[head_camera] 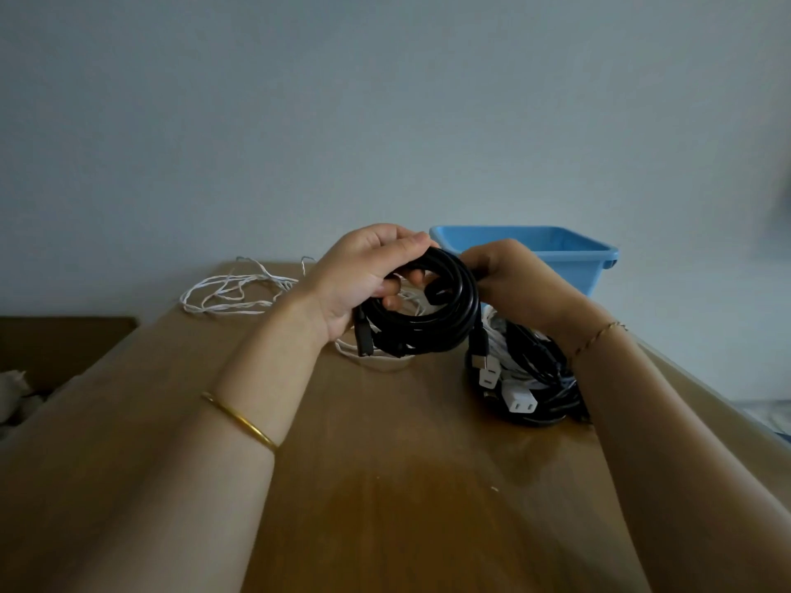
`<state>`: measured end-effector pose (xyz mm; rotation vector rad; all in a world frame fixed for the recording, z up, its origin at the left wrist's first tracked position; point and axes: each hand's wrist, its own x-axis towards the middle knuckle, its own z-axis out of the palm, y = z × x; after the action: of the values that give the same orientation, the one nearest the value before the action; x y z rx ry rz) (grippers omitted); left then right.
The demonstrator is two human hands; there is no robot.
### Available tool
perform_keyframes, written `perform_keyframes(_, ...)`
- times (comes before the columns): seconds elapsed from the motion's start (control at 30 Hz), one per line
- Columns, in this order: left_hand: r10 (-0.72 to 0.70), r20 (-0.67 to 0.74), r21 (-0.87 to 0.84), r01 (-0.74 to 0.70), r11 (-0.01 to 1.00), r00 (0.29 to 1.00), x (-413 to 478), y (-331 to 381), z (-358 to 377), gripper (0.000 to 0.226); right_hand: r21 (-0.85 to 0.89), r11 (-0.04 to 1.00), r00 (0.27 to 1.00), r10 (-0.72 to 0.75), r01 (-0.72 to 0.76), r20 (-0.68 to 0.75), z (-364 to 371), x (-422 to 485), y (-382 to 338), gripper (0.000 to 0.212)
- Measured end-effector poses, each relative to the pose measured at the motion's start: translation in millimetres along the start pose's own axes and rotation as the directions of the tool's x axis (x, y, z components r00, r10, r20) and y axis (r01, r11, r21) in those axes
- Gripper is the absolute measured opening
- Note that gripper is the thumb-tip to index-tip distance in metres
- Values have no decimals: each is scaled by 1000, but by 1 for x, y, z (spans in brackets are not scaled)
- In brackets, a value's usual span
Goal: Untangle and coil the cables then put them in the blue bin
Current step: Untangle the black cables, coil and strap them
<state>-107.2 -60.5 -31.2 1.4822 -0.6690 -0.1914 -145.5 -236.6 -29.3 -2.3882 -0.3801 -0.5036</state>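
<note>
A coiled black cable [445, 318] is held above the wooden table [385, 464]. My left hand [364, 276] grips the coil's left side, thumb over the top and fingers through the loop. My right hand [513, 280] holds the coil's right edge; its fingers are hidden behind the coil. A USB plug [479, 350] hangs from the coil. Below my right wrist lies a pile of black and white cables [530, 383] with white plugs. A thin white cord [231, 293] sprawls at the table's far left. The blue bin [556, 254] stands behind my right hand at the far edge.
The table narrows toward a plain wall. A dark box [51, 348] and some white stuff sit below the table's left edge. More thin white cord [376, 361] lies under the held coil.
</note>
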Motion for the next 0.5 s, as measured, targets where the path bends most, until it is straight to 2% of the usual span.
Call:
perform_keyframes(0.17,-23,-24,-9,23,1000,999,0,0,-5,20,342,939,998,4,18,-63,-2,-1,-2,36)
perform_keyframes(0.23,-32,-20,-7,32,999,999,0,0,-5,19,480,877,995,48,0,-86,-2,0,0,33)
perform_keyframes(0.33,-40,-19,-15,40,999,999,1,-1,-4,17,687,725,985,143,-36,-100,-2,2,4,16)
perform_keyframes(0.4,-39,-15,-21,39,999,999,0,-1,-3,17,732,674,982,188,-102,-36,0,2,5,21)
perform_keyframes(0.5,-28,-10,-21,28,999,1000,0,0,-2,20,731,650,969,239,-207,62,5,2,3,29)
